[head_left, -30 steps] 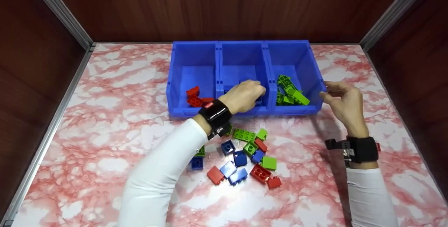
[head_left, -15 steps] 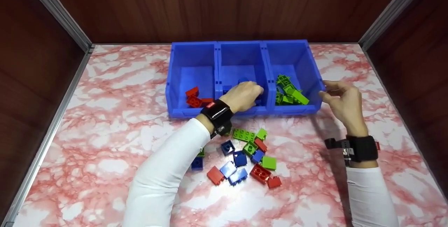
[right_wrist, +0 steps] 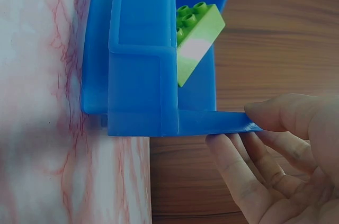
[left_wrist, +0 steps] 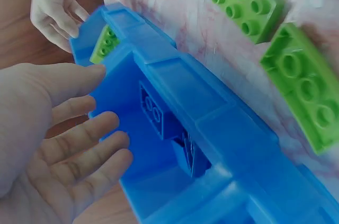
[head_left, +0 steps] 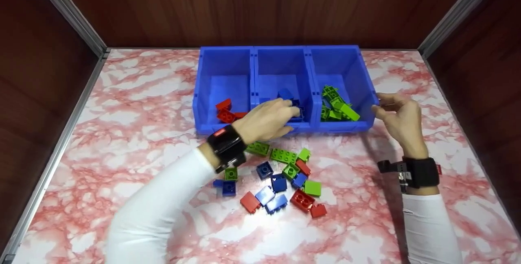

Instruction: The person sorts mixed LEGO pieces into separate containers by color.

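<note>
My left hand [head_left: 266,121] is over the front of the middle compartment of a blue three-part bin [head_left: 285,129]. In the left wrist view its fingers are spread and relaxed with nothing between them, beside blue bricks [left_wrist: 154,112] lying inside. My right hand [head_left: 401,121] pinches the bin's right side wall [right_wrist: 217,122], thumb on one face and fingers on the other. Green bricks [head_left: 338,103] lie in the right compartment. Red bricks [head_left: 226,115] lie in the left compartment, near my left wrist.
Loose toy bricks lie in front of the bin: a green brick [head_left: 283,156], a dark blue brick [head_left: 264,170], a red brick [head_left: 302,200] and several others. The tabletop [head_left: 346,231] is marbled red and white. A brown wooden panel [head_left: 260,7] stands behind.
My left hand has drawn back left and toward the front of the middle compartment, its fingers now loosened, showing more blue bricks there. The right hand stays on the bin wall.
</note>
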`<state>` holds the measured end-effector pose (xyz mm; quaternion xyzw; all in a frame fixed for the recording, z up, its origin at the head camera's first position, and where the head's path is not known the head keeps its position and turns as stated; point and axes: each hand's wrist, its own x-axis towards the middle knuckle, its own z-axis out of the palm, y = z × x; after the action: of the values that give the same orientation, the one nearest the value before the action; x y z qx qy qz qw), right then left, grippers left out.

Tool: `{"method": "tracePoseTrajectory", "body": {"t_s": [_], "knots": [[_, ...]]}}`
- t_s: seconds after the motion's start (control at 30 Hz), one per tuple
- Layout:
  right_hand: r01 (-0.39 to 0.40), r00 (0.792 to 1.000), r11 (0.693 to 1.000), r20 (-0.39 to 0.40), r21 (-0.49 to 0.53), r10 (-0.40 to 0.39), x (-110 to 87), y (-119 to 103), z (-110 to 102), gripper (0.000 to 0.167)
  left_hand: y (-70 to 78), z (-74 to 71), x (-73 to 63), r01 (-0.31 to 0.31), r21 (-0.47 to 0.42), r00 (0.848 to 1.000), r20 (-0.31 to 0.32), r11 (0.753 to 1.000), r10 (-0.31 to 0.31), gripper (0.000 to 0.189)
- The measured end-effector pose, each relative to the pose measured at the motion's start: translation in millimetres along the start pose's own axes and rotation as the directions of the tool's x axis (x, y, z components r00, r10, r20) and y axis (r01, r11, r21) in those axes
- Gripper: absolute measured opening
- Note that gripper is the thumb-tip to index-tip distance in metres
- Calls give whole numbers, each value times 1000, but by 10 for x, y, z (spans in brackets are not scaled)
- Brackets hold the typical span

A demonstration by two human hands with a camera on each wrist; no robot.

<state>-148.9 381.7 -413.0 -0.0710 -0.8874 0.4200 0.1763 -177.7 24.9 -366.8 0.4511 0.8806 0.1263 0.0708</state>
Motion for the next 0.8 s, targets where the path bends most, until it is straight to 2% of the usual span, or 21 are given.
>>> {"method": "tracePoseTrajectory", "body": {"t_s": [0.17, 0.37, 0.57, 0.7, 0.8], "knots": [[-4, 1000, 1000, 1, -3, 4, 5, -5, -5, 34, 40, -8, -296, -11, -23, 1000, -5, 1000, 11, 29], [-7, 1000, 1000, -1, -8, 7, 9, -8, -13, 35, 115, 129, -569, 35, -50, 996, 85, 998, -30, 36], [-4, 1000, 1000, -3, 0, 4, 13, -11, 3, 34, 135, 401, -693, 48, 5, 981, 190, 999, -48, 42], [-5, 1000, 1000, 3, 8, 5, 9, -13, 6, 34, 110, 556, -725, 31, -19, 979, 203, 999, -26, 43], [-12, 1000, 1000, 7, 7, 12, 7, -15, -5, 35, 105, 609, -714, 32, -29, 979, 201, 999, -25, 42]]}}
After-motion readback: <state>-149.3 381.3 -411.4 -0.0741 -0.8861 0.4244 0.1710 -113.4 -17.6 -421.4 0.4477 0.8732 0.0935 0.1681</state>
